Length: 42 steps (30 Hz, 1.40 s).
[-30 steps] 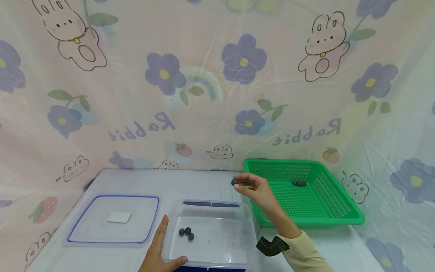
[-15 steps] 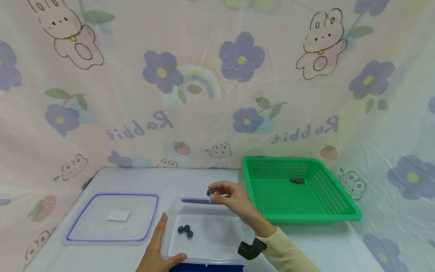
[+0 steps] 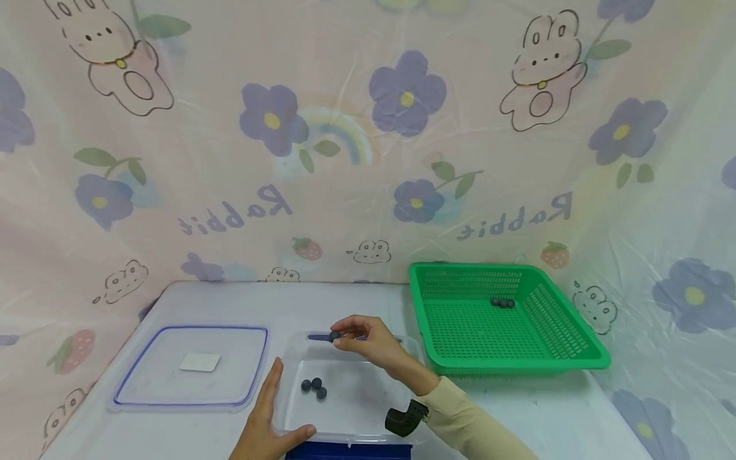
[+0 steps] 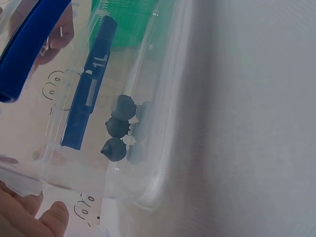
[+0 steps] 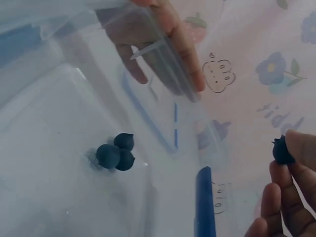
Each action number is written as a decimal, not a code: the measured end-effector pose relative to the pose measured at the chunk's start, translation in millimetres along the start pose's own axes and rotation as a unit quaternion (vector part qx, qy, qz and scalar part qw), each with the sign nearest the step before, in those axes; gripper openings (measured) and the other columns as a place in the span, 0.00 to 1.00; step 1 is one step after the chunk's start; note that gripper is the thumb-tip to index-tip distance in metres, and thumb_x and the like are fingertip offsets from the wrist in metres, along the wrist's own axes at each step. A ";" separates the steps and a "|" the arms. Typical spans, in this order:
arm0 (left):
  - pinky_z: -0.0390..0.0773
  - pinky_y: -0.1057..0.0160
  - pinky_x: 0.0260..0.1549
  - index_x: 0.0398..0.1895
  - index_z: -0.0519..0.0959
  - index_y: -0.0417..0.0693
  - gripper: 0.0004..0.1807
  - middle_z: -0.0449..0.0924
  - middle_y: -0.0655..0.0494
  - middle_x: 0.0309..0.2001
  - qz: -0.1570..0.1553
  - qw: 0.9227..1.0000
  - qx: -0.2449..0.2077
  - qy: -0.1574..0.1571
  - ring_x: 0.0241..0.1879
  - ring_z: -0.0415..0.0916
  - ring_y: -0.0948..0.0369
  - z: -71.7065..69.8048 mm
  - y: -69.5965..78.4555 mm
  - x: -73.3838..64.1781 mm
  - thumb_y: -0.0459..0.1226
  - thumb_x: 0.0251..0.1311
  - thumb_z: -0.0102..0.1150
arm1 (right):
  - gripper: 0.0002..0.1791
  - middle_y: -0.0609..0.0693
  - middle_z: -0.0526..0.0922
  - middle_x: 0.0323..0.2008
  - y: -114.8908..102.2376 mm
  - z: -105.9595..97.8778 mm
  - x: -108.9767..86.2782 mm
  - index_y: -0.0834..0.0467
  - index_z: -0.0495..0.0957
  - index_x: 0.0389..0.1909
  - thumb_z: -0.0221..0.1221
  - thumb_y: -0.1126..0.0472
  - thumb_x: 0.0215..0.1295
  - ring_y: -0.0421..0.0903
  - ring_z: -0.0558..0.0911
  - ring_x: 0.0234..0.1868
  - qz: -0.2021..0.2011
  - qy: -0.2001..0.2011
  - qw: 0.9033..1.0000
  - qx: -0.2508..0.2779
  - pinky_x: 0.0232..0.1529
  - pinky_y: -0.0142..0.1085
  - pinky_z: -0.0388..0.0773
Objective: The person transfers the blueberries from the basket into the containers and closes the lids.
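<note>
A dark blueberry with a small crown is pinched between the thumb and fingertips of my right hand, over the far part of a clear plastic box. Three more blueberries sit grouped on the box floor, towards its left side; the wrist views show them through the clear plastic. My left hand rests against the box's near left corner. Its fingers lie straight along the outside of the left wall, and the thumb reaches over the near rim.
Right of the box stands a green perforated basket with several blueberries near its back. A clear lid with a blue seal lies on the left, a small white card within its outline. A patterned curtain hangs behind the table.
My right hand has moved left with the blueberry, from beside the basket to above the box's far side, and come lower. The left hand stays at the box corner.
</note>
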State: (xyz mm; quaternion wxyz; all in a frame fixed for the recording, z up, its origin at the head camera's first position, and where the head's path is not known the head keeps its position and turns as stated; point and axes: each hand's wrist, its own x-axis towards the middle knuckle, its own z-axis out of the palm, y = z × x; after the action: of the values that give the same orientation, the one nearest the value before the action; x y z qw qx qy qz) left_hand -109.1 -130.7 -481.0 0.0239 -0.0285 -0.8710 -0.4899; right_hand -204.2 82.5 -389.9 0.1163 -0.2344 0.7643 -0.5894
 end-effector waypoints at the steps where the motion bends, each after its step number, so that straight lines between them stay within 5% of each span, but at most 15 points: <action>1: 0.53 0.39 0.51 0.69 0.37 0.57 0.62 0.35 0.50 0.69 0.000 1.000 0.000 0.001 0.64 0.42 0.44 0.2 0.1 0.3 0.53 0.35 0.70 | 0.14 0.51 0.79 0.36 4.7 1.6 2.7 0.61 0.77 0.43 0.60 0.61 0.56 0.52 0.74 0.38 -0.001 -0.004 1.000 -0.002 0.36 0.38 0.73; 8: 0.54 0.36 0.49 0.69 0.36 0.60 0.61 0.34 0.50 0.69 -0.012 1.000 0.005 -0.006 0.63 0.42 0.43 0.1 1.1 1.0 0.54 0.37 0.69 | 0.13 0.45 0.80 0.34 31.4 15.6 19.6 0.53 0.79 0.41 0.62 0.56 0.54 0.46 0.75 0.36 0.018 -0.049 0.999 -0.017 0.34 0.36 0.72; 18: 0.46 0.33 0.49 0.69 0.37 0.58 0.60 0.33 0.51 0.69 -0.029 0.999 0.018 -0.021 0.64 0.37 0.44 0.3 3.3 -0.4 0.55 0.38 0.67 | 0.11 0.45 0.80 0.32 40.2 30.8 28.2 0.55 0.80 0.39 0.61 0.61 0.54 0.42 0.78 0.34 0.045 -0.103 0.994 -0.004 0.37 0.43 0.75; 25: 0.47 0.33 0.49 0.69 0.37 0.56 0.60 0.33 0.50 0.69 -0.004 1.000 0.015 -0.017 0.64 0.37 0.43 -1.2 1.3 0.2 0.54 0.38 0.68 | 0.12 0.44 0.80 0.33 46.9 40.3 31.2 0.58 0.79 0.40 0.61 0.64 0.53 0.39 0.77 0.31 0.023 -0.152 0.987 -0.042 0.29 0.31 0.74; 42: 0.48 0.33 0.49 0.69 0.38 0.52 0.60 0.35 0.47 0.68 0.014 1.000 -0.001 -0.010 0.63 0.40 0.42 -1.1 -1.7 -0.3 0.50 0.39 0.69 | 0.10 0.39 0.79 0.31 72.5 53.6 36.1 0.56 0.80 0.35 0.64 0.64 0.50 0.34 0.75 0.29 0.006 -0.123 0.985 -0.120 0.31 0.27 0.73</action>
State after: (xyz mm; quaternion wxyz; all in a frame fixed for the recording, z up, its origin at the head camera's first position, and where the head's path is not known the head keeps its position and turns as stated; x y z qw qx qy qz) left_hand -108.9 -132.5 -481.9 0.0222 -0.0452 -0.8702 -0.4900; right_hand -227.0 33.4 -470.5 0.1847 -0.3127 0.8106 -0.4594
